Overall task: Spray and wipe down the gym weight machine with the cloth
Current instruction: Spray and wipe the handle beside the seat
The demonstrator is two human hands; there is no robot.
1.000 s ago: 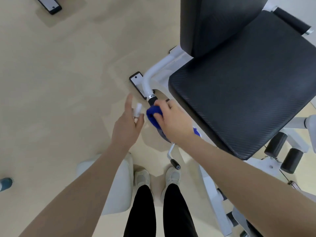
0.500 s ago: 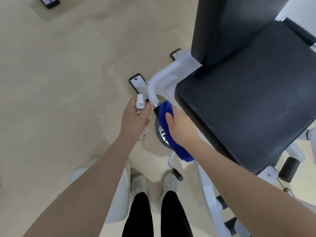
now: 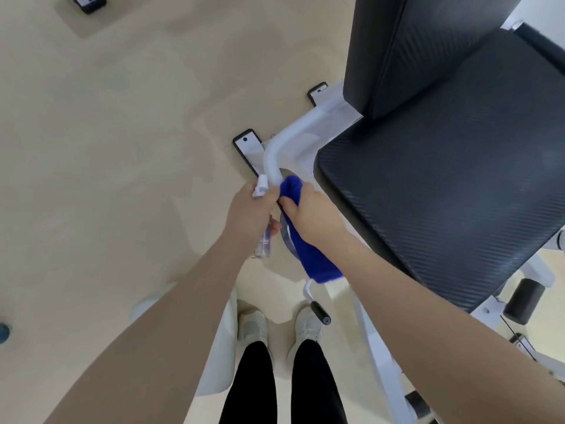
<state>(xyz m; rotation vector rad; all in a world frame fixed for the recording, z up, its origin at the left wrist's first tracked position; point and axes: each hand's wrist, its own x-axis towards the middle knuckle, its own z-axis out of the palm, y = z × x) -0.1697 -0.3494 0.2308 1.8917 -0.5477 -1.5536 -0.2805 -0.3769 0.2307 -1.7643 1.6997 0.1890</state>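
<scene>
The gym weight machine (image 3: pixel 452 185) fills the right half of the view, its white frame reaching toward the middle of the pale floor (image 3: pixel 107 148). Going from the left, the left hand (image 3: pixel 249 214) is curled in a fist around a small clear spray bottle (image 3: pixel 263 237), fingers pressed together about its body, the white nozzle (image 3: pixel 261 186) poking out above the fist and lying just beside the bent white handle tube (image 3: pixel 275 157). Next to it, the right hand (image 3: pixel 308 215) has a blue cloth (image 3: pixel 305 240) bunched under its closed fingers, pressing the top of the cloth against the lower end of that tube while the loose tail hangs down toward the shoes (image 3: pixel 281 327). Further right sit the black seat pad (image 3: pixel 443 194) and the upright back pad (image 3: pixel 428 47).

The step in hand looks like wiping the handle. The next move probably calls for sliding the cloth along the tube's curve, or a fresh spray aimed at the tube rather than the cloth hand.

The handle's grip is hidden under the cloth and both hands, and a round grey part behind the cloth is mostly covered. Whether a finger sits on the nozzle cannot be told. The machine's far side and lower frame are cut off by the picture's edge.
</scene>
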